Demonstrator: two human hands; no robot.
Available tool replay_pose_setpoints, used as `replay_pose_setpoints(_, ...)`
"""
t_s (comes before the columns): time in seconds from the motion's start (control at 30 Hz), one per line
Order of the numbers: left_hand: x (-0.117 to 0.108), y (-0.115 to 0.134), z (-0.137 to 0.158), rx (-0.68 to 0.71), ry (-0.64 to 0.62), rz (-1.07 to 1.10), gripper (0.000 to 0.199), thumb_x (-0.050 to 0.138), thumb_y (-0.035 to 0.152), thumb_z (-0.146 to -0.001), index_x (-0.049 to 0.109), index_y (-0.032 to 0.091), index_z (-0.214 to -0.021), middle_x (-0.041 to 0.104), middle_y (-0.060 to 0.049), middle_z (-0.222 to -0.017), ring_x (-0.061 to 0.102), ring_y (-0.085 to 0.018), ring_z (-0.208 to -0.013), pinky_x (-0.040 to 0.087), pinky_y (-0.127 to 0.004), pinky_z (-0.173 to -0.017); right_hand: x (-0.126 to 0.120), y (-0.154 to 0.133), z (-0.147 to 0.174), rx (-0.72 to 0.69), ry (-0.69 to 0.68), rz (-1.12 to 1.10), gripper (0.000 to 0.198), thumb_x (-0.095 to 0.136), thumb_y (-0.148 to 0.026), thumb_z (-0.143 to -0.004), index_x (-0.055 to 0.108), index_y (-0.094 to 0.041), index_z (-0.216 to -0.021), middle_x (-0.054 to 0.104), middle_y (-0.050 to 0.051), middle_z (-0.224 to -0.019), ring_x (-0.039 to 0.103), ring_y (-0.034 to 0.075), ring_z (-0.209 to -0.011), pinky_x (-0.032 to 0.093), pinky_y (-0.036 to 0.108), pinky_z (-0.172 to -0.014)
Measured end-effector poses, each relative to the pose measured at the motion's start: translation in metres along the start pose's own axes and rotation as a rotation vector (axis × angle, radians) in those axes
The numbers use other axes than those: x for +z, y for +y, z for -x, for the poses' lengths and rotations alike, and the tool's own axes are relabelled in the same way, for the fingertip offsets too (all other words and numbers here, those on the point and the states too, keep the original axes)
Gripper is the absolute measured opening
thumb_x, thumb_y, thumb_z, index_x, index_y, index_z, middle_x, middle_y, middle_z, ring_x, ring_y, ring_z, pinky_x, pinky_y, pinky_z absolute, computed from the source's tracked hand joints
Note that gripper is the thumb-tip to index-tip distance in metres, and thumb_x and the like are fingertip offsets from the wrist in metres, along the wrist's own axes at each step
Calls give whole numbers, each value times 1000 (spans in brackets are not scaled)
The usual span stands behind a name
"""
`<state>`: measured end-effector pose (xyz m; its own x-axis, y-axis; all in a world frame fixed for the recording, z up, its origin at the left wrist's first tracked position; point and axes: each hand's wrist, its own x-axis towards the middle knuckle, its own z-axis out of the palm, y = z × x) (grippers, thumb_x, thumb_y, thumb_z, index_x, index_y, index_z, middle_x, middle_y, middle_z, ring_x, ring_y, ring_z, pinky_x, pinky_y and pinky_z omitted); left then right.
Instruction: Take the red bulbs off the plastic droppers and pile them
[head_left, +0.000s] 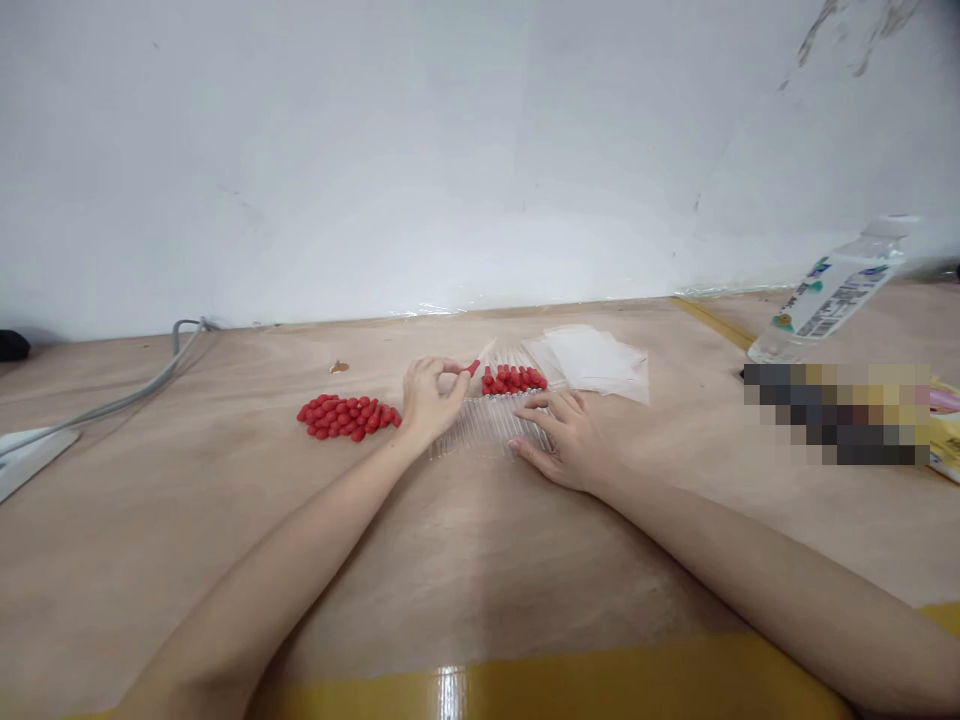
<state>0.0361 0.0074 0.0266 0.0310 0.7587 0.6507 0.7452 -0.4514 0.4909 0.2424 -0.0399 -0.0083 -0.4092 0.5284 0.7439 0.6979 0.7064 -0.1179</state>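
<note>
My left hand (433,396) is closed in a pinch on a dropper with a red rubber bulb (473,367), its pale narrow tip pointing up and away. Directly below and to the right, a row of clear thin tubes (484,425) lies side by side on the table. Over the right end of that row rests my right hand (566,435), thumb and fingers apart. Behind the tubes lie several droppers with red bulbs (514,380), their pale stems pointing toward the wall. Left of my left hand is a pile of loose red rubber bulbs (345,416).
White paper sheets (592,357) lie behind my right hand. A clear labelled bottle (832,290) stands at the right, near a pixelated patch. A grey cable (150,385) runs along the left. Yellow tape (525,685) edges the wooden table (420,580); a white wall (420,150) rises behind.
</note>
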Motion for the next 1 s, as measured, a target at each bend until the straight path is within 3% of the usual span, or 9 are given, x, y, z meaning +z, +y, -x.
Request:
replay_pose_setpoints(0.13,-43,-14,32,108,-63,109,10,56,24,-78,62,18,-84,65,-3,-87,59,-17,-82,46,-30,-72,-3,-3,-2,33,91,-32,52,52,-37,-81,40,-16,-127,51,13,-119,48,24,-110,39,40,-92)
replay_pose_setpoints(0.23,-63,-22,56,252,-149,172,10,58,19,-76,61,17,-85,66,-4,-86,60,-16,-80,46,-30,-74,-6,-8,-6,-49,50,-19,59,51,-38,-81,33,-14,-132,45,14,-129,41,25,-120,35,42,-99)
replay_pose_setpoints(0.3,-68,-24,67,347,-227,188,11,58,15,-76,61,17,-86,67,-5,-86,61,-17,-82,45,-32,-78,-7,-10,-7,-136,-9,-9,56,51,-40,-81,38,-14,-130,47,13,-128,38,25,-122,31,45,-102)
replay_pose_setpoints(0.47,-63,-18,73,489,-324,238,16,57,11,-77,60,17,-92,67,-6,-87,62,-16,-81,45,-32,-75,-1,-12,-4,-275,-98,-27,31,51,-33,-84,56,-20,-111,60,5,-115,44,23,-119,27,48,-104)
replay_pose_setpoints(0.73,-61,-17,71,517,-348,261,18,54,11,-78,59,18,-95,67,-6,-89,62,-17,-84,46,-35,-80,6,-13,-3,-254,-97,-109,18,50,-25,-86,63,-21,-98,68,1,-97,53,20,-109,27,47,-104)
replay_pose_setpoints(0.9,-59,-13,71,464,-340,149,38,57,19,-78,52,17,-116,58,-11,-116,52,-21,-109,39,-43,-96,10,-15,-1,-253,-51,-172,15,51,-21,-84,63,-20,-92,70,0,-87,58,19,-101,31,46,-102)
replay_pose_setpoints(1.0,-50,-10,71,501,-329,65,45,60,26,-78,49,17,-120,53,-11,-123,46,-23,-117,36,-45,-99,13,-18,0,-263,-50,-200,14,53,-19,-82,63,-19,-92,70,1,-87,59,18,-99,38,42,-98)
